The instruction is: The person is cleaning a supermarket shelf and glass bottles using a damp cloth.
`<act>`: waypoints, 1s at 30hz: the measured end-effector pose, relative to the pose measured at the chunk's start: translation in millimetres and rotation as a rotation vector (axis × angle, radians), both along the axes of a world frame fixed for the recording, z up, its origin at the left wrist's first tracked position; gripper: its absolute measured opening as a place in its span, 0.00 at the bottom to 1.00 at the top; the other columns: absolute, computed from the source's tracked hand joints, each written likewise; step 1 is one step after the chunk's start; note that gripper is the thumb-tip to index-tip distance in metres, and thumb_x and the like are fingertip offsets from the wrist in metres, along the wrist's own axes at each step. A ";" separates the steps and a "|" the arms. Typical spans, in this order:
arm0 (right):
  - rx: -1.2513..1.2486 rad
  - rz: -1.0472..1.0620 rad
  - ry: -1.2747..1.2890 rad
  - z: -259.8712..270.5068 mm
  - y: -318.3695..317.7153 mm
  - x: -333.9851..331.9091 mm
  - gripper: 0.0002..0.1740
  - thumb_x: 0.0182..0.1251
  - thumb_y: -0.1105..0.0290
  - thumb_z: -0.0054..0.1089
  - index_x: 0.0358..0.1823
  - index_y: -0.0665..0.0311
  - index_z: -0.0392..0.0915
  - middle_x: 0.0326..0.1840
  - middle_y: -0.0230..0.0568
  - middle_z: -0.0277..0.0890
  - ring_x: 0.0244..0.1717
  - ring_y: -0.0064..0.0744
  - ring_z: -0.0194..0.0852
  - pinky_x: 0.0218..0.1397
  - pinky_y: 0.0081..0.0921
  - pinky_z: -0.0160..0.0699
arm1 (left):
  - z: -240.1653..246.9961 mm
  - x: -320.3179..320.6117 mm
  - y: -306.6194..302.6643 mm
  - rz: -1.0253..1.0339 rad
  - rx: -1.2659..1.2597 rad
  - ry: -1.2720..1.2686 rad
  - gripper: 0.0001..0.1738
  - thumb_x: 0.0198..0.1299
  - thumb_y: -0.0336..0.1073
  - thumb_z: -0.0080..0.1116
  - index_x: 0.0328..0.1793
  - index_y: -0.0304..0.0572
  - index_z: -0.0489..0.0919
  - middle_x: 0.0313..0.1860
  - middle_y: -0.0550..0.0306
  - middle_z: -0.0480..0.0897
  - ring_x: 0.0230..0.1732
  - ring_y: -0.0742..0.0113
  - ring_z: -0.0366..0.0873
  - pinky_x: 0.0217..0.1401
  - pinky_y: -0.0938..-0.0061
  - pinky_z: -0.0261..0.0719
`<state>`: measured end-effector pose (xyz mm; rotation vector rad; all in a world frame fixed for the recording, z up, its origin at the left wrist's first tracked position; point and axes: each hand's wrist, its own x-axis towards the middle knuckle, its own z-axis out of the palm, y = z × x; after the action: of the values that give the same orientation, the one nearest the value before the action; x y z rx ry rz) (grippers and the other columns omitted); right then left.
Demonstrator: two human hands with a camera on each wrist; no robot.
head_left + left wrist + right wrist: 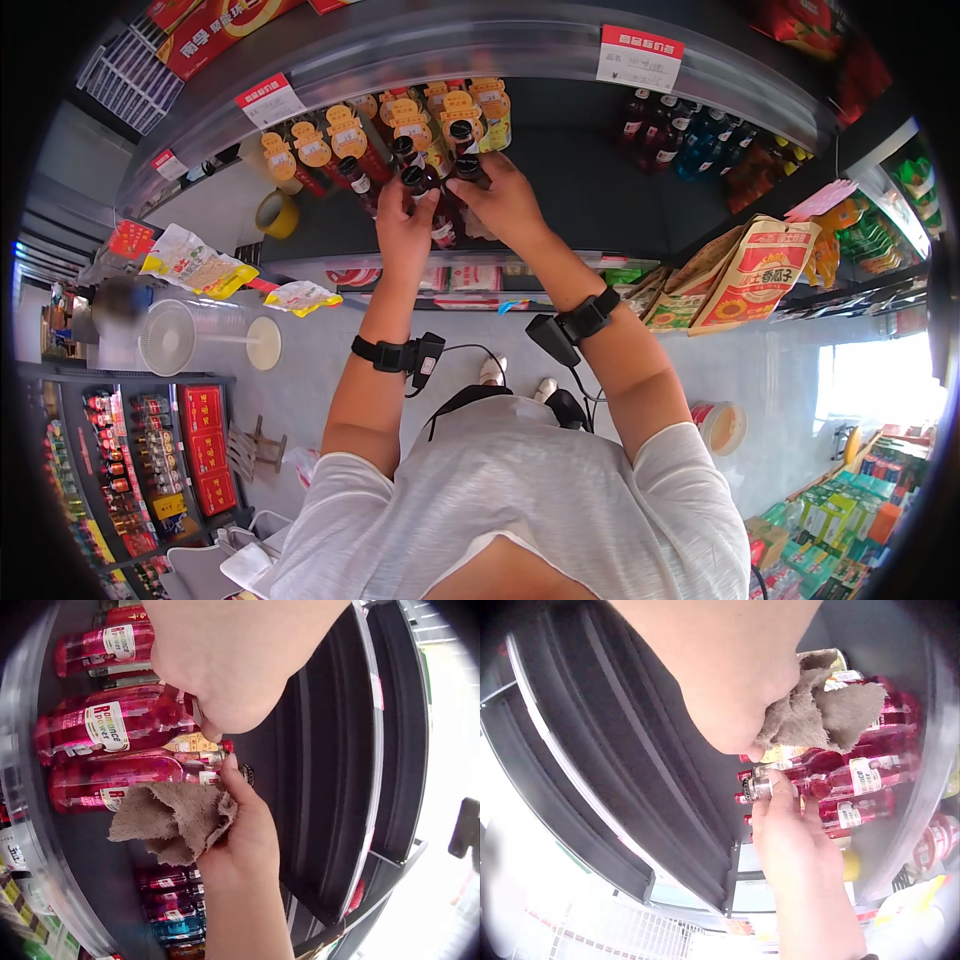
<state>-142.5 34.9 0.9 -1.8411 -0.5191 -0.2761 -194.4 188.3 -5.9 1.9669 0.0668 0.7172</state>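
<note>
In the head view, my left hand [405,235] pinches the neck of a dark-capped pink bottle [443,232] at the shelf front. Beside it my right hand [508,208] is bent over neighbouring bottle tops. A grey-brown cloth [176,821] hangs from my right hand [244,844] in the left wrist view, against the lowest of several lying-looking pink bottles [71,731]; my left hand [225,667] covers their necks. In the right wrist view, my left hand's fingers [780,791] are round a capped neck, and the cloth [825,716] is bunched under my right hand [727,690].
Orange-tagged bottles [410,120] stand behind the pink ones. Red and blue bottles [710,135] are farther right on the dark shelf [590,190]. A yellow tape roll [277,215] lies left; snack bags [755,275] hang at the right front edge.
</note>
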 end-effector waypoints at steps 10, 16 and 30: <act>-0.020 -0.053 -0.017 -3.7 13.0 -2.9 0.27 0.57 0.60 0.67 0.53 0.70 0.75 0.50 0.51 0.73 0.48 0.52 0.76 0.50 0.38 0.76 | -11.5 6.7 10.4 -0.036 -0.004 -0.046 0.20 0.56 0.30 0.66 0.55 0.37 0.77 0.40 0.58 0.79 0.35 0.72 0.75 0.41 0.76 0.74; 0.071 -0.072 0.003 8.7 7.2 -19.0 0.24 0.56 0.66 0.66 0.55 0.65 0.75 0.49 0.46 0.73 0.45 0.45 0.78 0.48 0.35 0.77 | -8.8 3.7 7.2 -0.054 -0.027 -0.024 0.22 0.58 0.30 0.66 0.59 0.36 0.75 0.43 0.56 0.80 0.37 0.72 0.76 0.42 0.76 0.75; 0.006 -0.805 -0.120 -15.8 -169.2 151.7 0.27 0.56 0.63 0.63 0.58 0.65 0.73 0.53 0.55 0.74 0.57 0.52 0.71 0.60 0.39 0.72 | -21.5 7.0 10.1 -0.139 -0.150 -0.074 0.26 0.61 0.35 0.65 0.63 0.35 0.72 0.51 0.54 0.79 0.48 0.68 0.79 0.52 0.73 0.76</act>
<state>9.1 -134.3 -14.8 -1.9594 0.1744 -0.9251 -187.4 198.4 -27.4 1.7815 -0.0591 0.6732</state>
